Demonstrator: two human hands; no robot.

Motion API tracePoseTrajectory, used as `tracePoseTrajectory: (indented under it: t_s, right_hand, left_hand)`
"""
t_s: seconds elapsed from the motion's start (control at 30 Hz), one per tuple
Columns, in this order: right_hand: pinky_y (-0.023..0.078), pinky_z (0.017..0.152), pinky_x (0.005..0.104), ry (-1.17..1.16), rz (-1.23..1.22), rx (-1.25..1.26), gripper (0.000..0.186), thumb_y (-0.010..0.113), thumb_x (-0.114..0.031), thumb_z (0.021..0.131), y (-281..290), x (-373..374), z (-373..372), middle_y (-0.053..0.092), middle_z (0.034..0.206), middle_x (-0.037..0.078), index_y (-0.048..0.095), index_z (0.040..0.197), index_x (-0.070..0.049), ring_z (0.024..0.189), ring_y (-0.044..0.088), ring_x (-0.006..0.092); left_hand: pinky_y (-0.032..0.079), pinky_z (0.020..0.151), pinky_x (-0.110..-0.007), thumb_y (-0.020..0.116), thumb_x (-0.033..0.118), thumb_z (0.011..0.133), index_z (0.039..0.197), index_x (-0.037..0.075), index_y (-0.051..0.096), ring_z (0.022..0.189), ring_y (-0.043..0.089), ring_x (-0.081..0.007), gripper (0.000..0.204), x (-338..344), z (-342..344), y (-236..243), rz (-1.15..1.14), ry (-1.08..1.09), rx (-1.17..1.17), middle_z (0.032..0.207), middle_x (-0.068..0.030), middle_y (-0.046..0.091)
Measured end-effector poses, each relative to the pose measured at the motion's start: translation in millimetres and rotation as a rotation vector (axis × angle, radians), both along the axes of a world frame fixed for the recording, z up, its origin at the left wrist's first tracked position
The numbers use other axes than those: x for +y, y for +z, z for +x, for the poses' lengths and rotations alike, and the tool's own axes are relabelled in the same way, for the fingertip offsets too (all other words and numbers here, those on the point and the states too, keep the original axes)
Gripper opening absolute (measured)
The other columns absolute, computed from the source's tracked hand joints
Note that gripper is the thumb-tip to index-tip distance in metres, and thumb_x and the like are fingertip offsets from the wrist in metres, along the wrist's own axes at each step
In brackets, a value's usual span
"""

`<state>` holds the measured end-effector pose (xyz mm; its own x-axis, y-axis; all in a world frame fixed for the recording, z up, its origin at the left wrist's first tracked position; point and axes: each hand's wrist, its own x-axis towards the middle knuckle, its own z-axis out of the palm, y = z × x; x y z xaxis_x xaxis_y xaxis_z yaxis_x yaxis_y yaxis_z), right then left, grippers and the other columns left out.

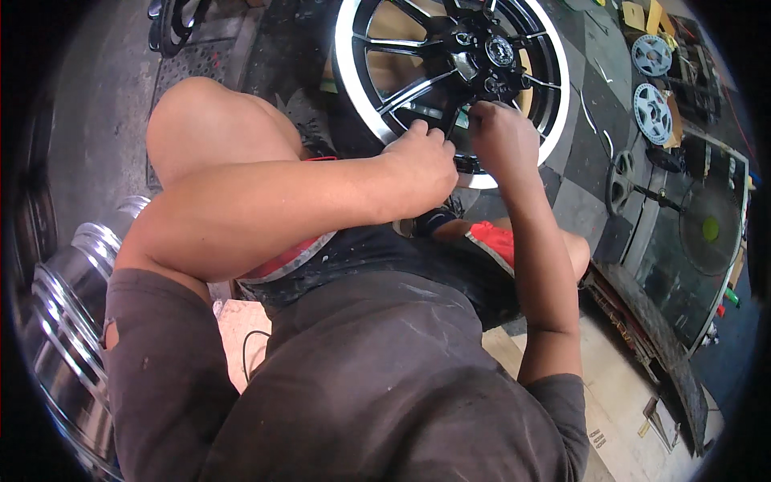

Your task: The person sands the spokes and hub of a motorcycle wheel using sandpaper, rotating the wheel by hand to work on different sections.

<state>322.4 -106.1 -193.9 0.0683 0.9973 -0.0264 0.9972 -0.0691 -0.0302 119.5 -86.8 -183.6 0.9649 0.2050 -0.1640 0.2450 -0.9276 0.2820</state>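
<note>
A car wheel rim (pixel 554 120) with a bright silver lip, black spokes and a black hub lies in front of me, between my knees. My left hand (pixel 422 165) is closed over the near edge of its lip, with curled fingers whose tips are hidden. Just to the right, my right hand (pixel 506 140) is closed above a near spoke, below the hub. Whatever its fingers pinch is hidden from view. A small green patch shows beside that hand, too little of it to name.
Shiny metal rims (pixel 76 297) stand in a row at the left. On the right are blue-grey wheel covers (pixel 652 112), a standing fan (pixel 711 229) and a dark curved panel (pixel 650 341). Beige boards (pixel 618 402) lie at the lower right.
</note>
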Motion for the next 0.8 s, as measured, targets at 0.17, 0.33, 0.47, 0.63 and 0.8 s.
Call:
tracePoseTrajectory:
  t_s: [0.17, 0.33, 0.47, 0.63, 0.8]
  right_hand:
    - [0.06, 0.077, 0.0502, -0.042, -0.081, 0.011, 0.016, 0.07, -0.023, 0.095, 11, 2, -6, 0.078, 0.096, 0.011, 0.082, 0.103, -0.016, 0.089, 0.076, 0.037]
    - [0.059, 0.073, 0.0485, 0.087, 0.057, -0.038, 0.015, 0.072, -0.022, 0.093, -3, 2, 2, 0.078, 0.099, 0.01, 0.081, 0.104, -0.015, 0.086, 0.075, 0.0356]
    - [0.053, 0.089, 0.0512, 0.019, 0.04, 0.017, 0.015, 0.067, -0.021, 0.092, -5, -2, 3, 0.076, 0.099, 0.008, 0.078, 0.1, -0.017, 0.094, 0.075, 0.0328]
    - [0.051, 0.091, 0.0493, -0.011, 0.036, 0.075, 0.015, 0.076, -0.028, 0.089, 1, -1, -1, 0.075, 0.096, 0.008, 0.079, 0.094, -0.014, 0.093, 0.075, 0.0314]
    - [0.048, 0.083, 0.0465, 0.028, 0.152, 0.064, 0.015, 0.078, -0.028, 0.089, -17, -5, 4, 0.075, 0.089, 0.005, 0.078, 0.091, -0.013, 0.086, 0.074, 0.0302]
  left_hand:
    - [0.05, 0.092, -0.043, 0.068, 0.017, 0.092, 0.115, 0.002, 0.075, 0.11, 0.066, -0.0281, 0.029, -1, -1, -2, 0.011, 0.013, -0.016, 0.113, -0.0119, 0.072]
    - [0.05, 0.091, -0.042, 0.067, 0.018, 0.092, 0.115, 0.002, 0.074, 0.109, 0.066, -0.0277, 0.029, -2, -4, -5, 0.016, 0.016, -0.046, 0.113, -0.0118, 0.072]
    - [0.05, 0.091, -0.042, 0.068, 0.019, 0.091, 0.115, 0.001, 0.074, 0.108, 0.066, -0.0274, 0.03, -4, -5, 0, 0.061, -0.009, -0.045, 0.113, -0.0121, 0.072]
    - [0.049, 0.09, -0.041, 0.07, 0.02, 0.09, 0.119, -0.003, 0.073, 0.107, 0.066, -0.0279, 0.038, -14, -15, 6, 0.204, -0.027, -0.011, 0.112, -0.0139, 0.07]
    - [0.05, 0.09, -0.041, 0.071, 0.019, 0.089, 0.112, -0.003, 0.077, 0.107, 0.066, -0.0285, 0.032, 0, -12, 23, 0.085, -0.025, 0.128, 0.111, -0.0137, 0.069]
